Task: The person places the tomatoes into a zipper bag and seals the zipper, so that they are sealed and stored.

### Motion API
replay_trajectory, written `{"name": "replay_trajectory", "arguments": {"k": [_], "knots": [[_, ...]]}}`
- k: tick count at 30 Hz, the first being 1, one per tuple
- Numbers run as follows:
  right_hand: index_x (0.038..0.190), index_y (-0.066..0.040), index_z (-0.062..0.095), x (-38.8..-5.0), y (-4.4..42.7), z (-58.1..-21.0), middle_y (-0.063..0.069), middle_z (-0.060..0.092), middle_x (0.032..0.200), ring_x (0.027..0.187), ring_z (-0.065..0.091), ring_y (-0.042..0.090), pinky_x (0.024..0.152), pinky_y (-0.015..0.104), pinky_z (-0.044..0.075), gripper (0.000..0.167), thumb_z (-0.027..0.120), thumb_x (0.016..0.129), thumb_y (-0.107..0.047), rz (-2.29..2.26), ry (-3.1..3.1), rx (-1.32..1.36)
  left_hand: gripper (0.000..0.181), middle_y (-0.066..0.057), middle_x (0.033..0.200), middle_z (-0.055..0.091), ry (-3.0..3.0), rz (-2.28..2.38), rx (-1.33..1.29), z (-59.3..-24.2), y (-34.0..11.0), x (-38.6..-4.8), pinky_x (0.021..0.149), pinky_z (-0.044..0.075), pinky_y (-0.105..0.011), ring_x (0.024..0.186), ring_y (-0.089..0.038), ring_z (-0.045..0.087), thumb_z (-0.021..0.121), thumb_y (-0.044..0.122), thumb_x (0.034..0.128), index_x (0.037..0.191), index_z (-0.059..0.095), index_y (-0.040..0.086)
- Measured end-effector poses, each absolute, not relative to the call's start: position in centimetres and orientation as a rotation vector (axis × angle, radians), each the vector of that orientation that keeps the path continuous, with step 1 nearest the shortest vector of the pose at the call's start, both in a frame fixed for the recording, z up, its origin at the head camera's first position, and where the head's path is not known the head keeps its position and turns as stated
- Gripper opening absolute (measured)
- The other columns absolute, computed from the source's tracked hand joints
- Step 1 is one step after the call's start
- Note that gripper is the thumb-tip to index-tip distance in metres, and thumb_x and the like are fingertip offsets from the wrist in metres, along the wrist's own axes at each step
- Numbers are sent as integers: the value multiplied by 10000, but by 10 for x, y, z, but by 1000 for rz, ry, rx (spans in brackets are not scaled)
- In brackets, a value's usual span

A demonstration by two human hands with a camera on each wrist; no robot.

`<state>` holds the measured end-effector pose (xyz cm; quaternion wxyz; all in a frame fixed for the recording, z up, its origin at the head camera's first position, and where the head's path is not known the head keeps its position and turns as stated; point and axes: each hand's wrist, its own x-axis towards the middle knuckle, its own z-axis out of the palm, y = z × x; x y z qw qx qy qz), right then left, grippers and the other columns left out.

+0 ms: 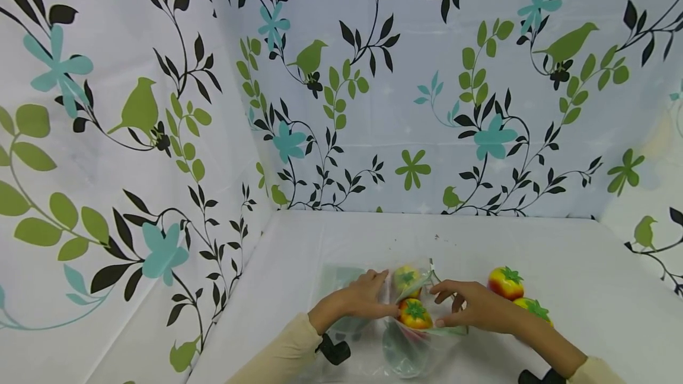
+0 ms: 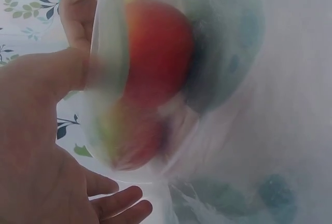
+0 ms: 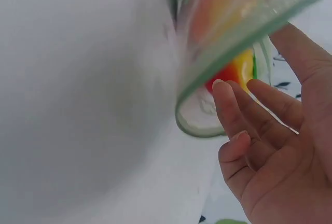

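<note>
A clear plastic bag (image 1: pixel 408 351) with a green-edged mouth lies on the table, its mouth spread. Inside it are a yellow-green toy fruit (image 1: pixel 407 279) and a red-orange toy fruit (image 1: pixel 415 313) with green leaves. My left hand (image 1: pixel 360 298) is at the bag's left side, thumb and forefinger spread; in the left wrist view its thumb touches the bag's rim beside a red fruit (image 2: pixel 158 53). On the right side, my right hand (image 1: pixel 469 308) has its fingers loosely bent at the mouth, and the right wrist view shows its thumb partly behind the green rim (image 3: pixel 233 53).
Two more toy fruits, one red-yellow (image 1: pixel 506 283) and one yellow-green (image 1: pixel 533 308), sit to the right, the nearer one partly behind my right forearm. Another clear plastic sheet or bag (image 1: pixel 333 280) lies under my left hand. Patterned cloth (image 1: pixel 347 153) hangs around the white table (image 1: pixel 299 236).
</note>
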<state>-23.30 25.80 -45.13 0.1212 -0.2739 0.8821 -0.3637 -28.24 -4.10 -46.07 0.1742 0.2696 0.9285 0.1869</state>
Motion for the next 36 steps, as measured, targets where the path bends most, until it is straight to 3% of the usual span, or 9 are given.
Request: {"name": "replay_trajectory", "arguments": {"k": [4, 7, 10, 15, 21, 23, 27, 31, 36], "knots": [[1381, -85, 635, -231, 273, -440, 89, 723, 1215, 897, 624, 51, 730, 243, 551, 546, 815, 935, -344, -1042, 2646, -764, 873, -87, 1383, 507, 2687, 506, 791, -454, -40, -279, 1017, 462, -412, 1184, -220, 521, 656, 637, 905, 1554, 444, 93], [1372, -98, 641, -230, 288, -433, 71, 726, 1208, 904, 616, 29, 737, 231, 545, 551, 816, 929, -377, -1012, 2703, -705, 680, -29, 1177, 500, 2693, 542, 795, -449, -41, -276, 895, 433, -339, 1017, -179, 480, 693, 603, 906, 1348, 537, 110], [1354, -121, 651, -226, 306, -425, 53, 733, 1193, 913, 619, 46, 762, 232, 548, 534, 809, 929, -402, -971, 2770, -668, 513, 6, 1014, 456, 2688, 581, 806, -446, -41, -273, 773, 367, -288, 882, -154, 427, 711, 561, 916, 1140, 538, 132], [1348, -145, 662, -218, 338, -416, 41, 727, 1200, 1011, 644, 167, 805, 332, 552, 502, 799, 934, -395, -937, 2882, -564, 341, 62, 773, 533, 2658, 693, 839, -443, -41, -270, 602, 357, -243, 655, -92, 459, 704, 477, 954, 906, 568, 168], [1404, -79, 618, -206, 383, -420, 98, 718, 1249, 1078, 643, 272, 772, 316, 533, 552, 762, 964, -380, -885, 2948, -384, 411, 119, 533, 389, 2604, 861, 919, -446, -39, -270, 508, 270, -218, 489, -47, 330, 676, 300, 969, 625, 470, 209], [1432, -47, 585, -202, 396, -425, 143, 706, 1279, 1108, 643, 305, 769, 309, 544, 587, 752, 973, -373, -879, 2929, -349, 453, 123, 513, 326, 2601, 895, 935, -447, -38, -270, 508, 240, -218, 480, -48, 279, 668, 257, 963, 590, 415, 210], [1487, 3, 511, -198, 416, -434, 237, 658, 1345, 1167, 626, 382, 827, 424, 592, 674, 743, 980, -374, -903, 2833, -288, 486, 126, 513, 276, 2602, 923, 944, -446, -35, -270, 508, 218, -219, 481, -46, 240, 668, 223, 960, 576, 370, 216], [1517, 47, 452, -197, 428, -442, 335, 586, 1402, 1193, 598, 451, 838, 583, 591, 726, 741, 981, -348, -965, 2718, -261, 486, 124, 507, 273, 2613, 931, 949, -443, -33, -269, 499, 213, -220, 474, -46, 238, 663, 210, 956, 568, 370, 209], [1522, 83, 423, -196, 436, -450, 384, 529, 1437, 1196, 584, 464, 843, 632, 574, 728, 736, 989, -302, -1013, 2639, -284, 470, 126, 493, 295, 2668, 929, 938, -439, -27, -269, 487, 227, -219, 465, -40, 269, 663, 226, 953, 556, 410, 210]]}}
